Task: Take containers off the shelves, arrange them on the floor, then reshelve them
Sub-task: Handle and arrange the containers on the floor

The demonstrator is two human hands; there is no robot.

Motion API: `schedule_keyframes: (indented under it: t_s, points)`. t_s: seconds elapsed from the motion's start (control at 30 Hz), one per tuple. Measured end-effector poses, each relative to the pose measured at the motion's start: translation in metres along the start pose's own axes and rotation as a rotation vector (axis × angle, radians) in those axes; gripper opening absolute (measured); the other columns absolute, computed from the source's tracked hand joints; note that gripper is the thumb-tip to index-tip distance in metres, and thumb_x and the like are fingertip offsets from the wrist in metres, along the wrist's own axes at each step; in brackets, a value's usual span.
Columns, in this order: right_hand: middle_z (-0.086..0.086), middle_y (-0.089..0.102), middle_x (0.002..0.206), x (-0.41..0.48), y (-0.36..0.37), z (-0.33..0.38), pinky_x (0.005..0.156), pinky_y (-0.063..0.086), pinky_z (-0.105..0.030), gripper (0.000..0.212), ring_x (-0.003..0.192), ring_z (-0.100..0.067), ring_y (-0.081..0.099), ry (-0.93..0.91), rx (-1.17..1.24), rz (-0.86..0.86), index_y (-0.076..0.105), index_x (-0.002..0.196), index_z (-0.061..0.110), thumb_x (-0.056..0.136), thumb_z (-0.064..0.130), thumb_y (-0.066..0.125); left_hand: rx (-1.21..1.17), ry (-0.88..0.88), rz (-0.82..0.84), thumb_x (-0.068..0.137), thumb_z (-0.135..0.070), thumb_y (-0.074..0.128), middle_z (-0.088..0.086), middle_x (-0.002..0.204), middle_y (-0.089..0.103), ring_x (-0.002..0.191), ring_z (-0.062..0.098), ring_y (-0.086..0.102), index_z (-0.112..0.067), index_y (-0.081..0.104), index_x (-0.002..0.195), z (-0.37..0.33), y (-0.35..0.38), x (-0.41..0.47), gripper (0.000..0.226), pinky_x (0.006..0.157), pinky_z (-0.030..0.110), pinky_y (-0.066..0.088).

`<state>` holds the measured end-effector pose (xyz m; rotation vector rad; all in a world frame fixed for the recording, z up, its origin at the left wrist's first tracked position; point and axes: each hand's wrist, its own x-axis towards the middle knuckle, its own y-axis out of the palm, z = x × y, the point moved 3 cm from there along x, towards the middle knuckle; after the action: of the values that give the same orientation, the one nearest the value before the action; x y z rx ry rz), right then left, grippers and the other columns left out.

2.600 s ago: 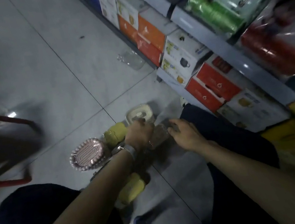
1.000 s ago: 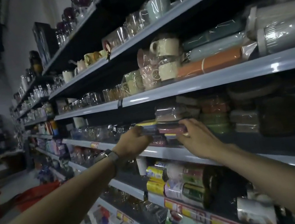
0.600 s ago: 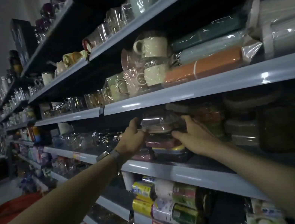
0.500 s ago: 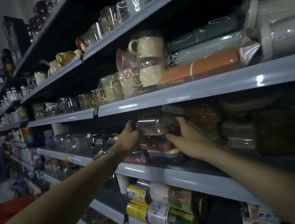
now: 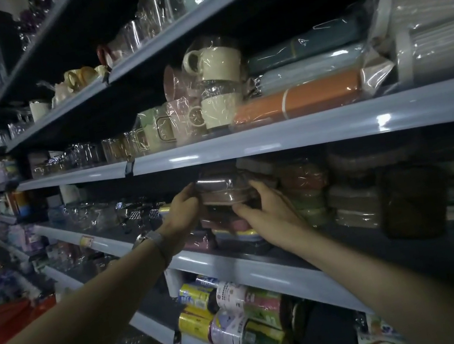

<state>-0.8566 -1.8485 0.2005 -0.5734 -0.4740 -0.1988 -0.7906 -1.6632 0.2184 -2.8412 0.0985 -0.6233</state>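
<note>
The left hand (image 5: 181, 214) and right hand (image 5: 271, 213) curl around opposite sides of a plastic-wrapped container (image 5: 223, 192) at the top of a stack of coloured containers (image 5: 231, 228) on the grey shelf (image 5: 230, 265); wrapped mugs (image 5: 217, 82) stand one tier above, labelled rolls (image 5: 231, 304) lie one tier below

The upper shelf lip (image 5: 245, 145) hangs just above the wrapped stack of containers (image 5: 223, 190), leaving little headroom. On the right a neighbouring stack (image 5: 304, 188) stands just beside it, so that flank is tight. On the left only a low pink pack (image 5: 198, 240) lies, and the near side over the shelf edge (image 5: 236, 264) is open.
</note>
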Motion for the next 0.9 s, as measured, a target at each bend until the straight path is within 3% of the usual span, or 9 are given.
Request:
schedule_keyframes:
  t_s: [0.13, 0.27, 0.37, 0.5, 0.6, 0.67, 0.73, 0.8, 0.9]
  points:
    - [0.002, 0.041, 0.16, -0.013, -0.003, 0.0, 0.11, 0.034, -0.03, 0.069, 0.146, -0.021, 0.04, 0.011, 0.004, -0.037, 0.036, 0.158, 0.035, 0.096, 0.049, 0.063, -0.069, 0.036, -0.033, 0.09, 0.018, 0.032, 0.008, 0.107, 0.074, 0.085, 0.01, 0.073, -0.015, 0.066, 0.119, -0.01, 0.002, -0.025, 0.056, 0.065, 0.018, 0.057]
    - [0.006, 0.032, 0.164, -0.031, -0.009, 0.006, 0.121, 0.032, -0.04, 0.07, 0.15, -0.019, 0.035, -0.027, -0.018, -0.058, 0.031, 0.158, 0.042, 0.096, 0.053, 0.062, -0.179, 0.064, -0.063, 0.087, 0.019, 0.034, 0.005, 0.098, 0.079, 0.088, 0.019, 0.073, -0.028, 0.073, 0.1, -0.021, -0.001, -0.053, 0.063, 0.074, 0.029, 0.059]
    - [0.007, 0.039, 0.16, -0.042, -0.018, 0.016, 0.118, 0.034, -0.039, 0.066, 0.146, -0.018, 0.039, -0.042, 0.006, -0.078, 0.034, 0.154, 0.044, 0.096, 0.053, 0.063, -0.315, 0.059, -0.117, 0.086, 0.022, 0.037, 0.006, 0.081, 0.075, 0.072, 0.02, 0.064, -0.03, 0.081, 0.083, -0.033, -0.002, -0.074, 0.068, 0.062, 0.026, 0.053]
    - [0.013, 0.056, 0.139, -0.057, -0.024, 0.029, 0.104, 0.045, -0.038, 0.055, 0.127, -0.014, 0.055, -0.031, 0.109, -0.101, 0.043, 0.143, 0.049, 0.093, 0.06, 0.064, -0.518, 0.011, -0.187, 0.087, 0.025, 0.041, 0.007, 0.076, 0.074, 0.055, 0.015, 0.062, -0.008, 0.071, 0.108, -0.046, -0.005, -0.104, 0.05, 0.047, 0.02, 0.048]
    - [0.022, 0.063, 0.116, -0.073, -0.025, 0.035, 0.091, 0.048, -0.031, 0.037, 0.111, -0.007, 0.062, -0.046, 0.224, -0.112, 0.055, 0.129, 0.042, 0.095, 0.054, 0.066, -0.619, -0.049, -0.233, 0.09, 0.02, 0.045, 0.017, 0.094, 0.075, 0.077, 0.022, 0.07, -0.005, 0.073, 0.105, -0.048, -0.01, -0.128, 0.041, 0.063, 0.024, 0.057]
    - [0.018, 0.069, 0.113, -0.086, -0.019, 0.037, 0.096, 0.053, -0.035, 0.035, 0.109, -0.007, 0.066, -0.052, 0.296, -0.112, 0.06, 0.12, 0.04, 0.091, 0.057, 0.066, -0.633, -0.086, -0.277, 0.091, 0.014, 0.052, 0.016, 0.097, 0.073, 0.093, 0.028, 0.065, -0.005, 0.073, 0.111, -0.045, -0.016, -0.144, 0.035, 0.075, 0.029, 0.057]
    - [0.012, 0.073, 0.114, -0.099, -0.011, 0.037, 0.1, 0.055, -0.042, 0.037, 0.107, -0.009, 0.069, -0.045, 0.348, -0.114, 0.062, 0.117, 0.036, 0.089, 0.06, 0.066, -0.631, -0.109, -0.317, 0.091, 0.009, 0.056, 0.013, 0.095, 0.072, 0.096, 0.026, 0.065, -0.004, 0.072, 0.115, -0.04, -0.023, -0.16, 0.032, 0.082, 0.033, 0.06]
    - [0.008, 0.075, 0.11, -0.113, -0.002, 0.038, 0.101, 0.055, -0.043, 0.025, 0.104, -0.01, 0.07, -0.035, 0.431, -0.105, 0.065, 0.113, 0.029, 0.097, 0.047, 0.068, -0.609, -0.113, -0.33, 0.092, 0.007, 0.057, 0.01, 0.095, 0.074, 0.097, 0.025, 0.068, -0.005, 0.074, 0.109, -0.035, -0.031, -0.18, 0.027, 0.09, 0.039, 0.059]
    - [0.005, 0.077, 0.105, -0.134, 0.014, 0.036, 0.1, 0.055, -0.043, 0.018, 0.1, -0.01, 0.071, 0.013, 0.53, -0.091, 0.068, 0.108, 0.026, 0.098, 0.041, 0.069, -0.56, -0.121, -0.317, 0.098, -0.002, 0.059, 0.011, 0.104, 0.078, 0.101, 0.023, 0.073, -0.001, 0.071, 0.119, -0.023, -0.039, -0.214, 0.025, 0.079, 0.032, 0.061]
